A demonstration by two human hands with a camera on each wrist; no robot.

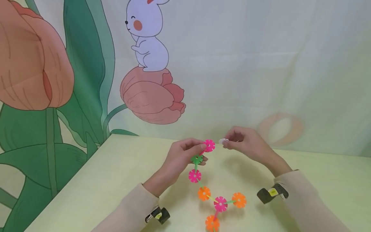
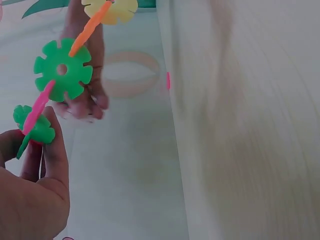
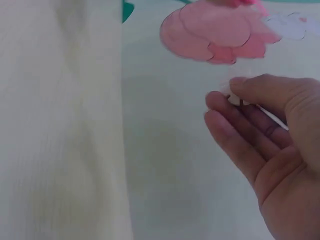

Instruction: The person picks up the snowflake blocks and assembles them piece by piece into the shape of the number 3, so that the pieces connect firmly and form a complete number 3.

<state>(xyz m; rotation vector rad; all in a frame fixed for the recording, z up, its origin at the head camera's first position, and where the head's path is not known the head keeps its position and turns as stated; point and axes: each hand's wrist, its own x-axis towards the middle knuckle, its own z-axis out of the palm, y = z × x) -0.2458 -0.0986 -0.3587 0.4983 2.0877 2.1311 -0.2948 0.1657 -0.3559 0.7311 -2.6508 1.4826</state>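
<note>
My left hand (image 1: 183,154) pinches the upper end of a chain of notched plastic snowflake discs, by a pink disc (image 1: 210,146) and a green disc (image 1: 197,159). Below it the chain hangs down through another pink disc (image 1: 195,176) and an orange disc (image 1: 204,193), then forks at a pink disc (image 1: 221,204). In the left wrist view a larger-looking green disc (image 2: 64,75) and a yellow disc (image 2: 122,11) show near the fingers. Just right of the chain's top, my right hand (image 1: 247,143) pinches a white snowflake disc (image 1: 222,141), partly hidden by the fingertips in the right wrist view.
A pale yellow-green tabletop (image 1: 116,180) lies under both hands. Behind it hangs a backdrop cloth (image 1: 232,80) printed with tulips and a rabbit. Each forearm carries a dark wrist camera, the left one (image 1: 159,215) and the right one (image 1: 272,193).
</note>
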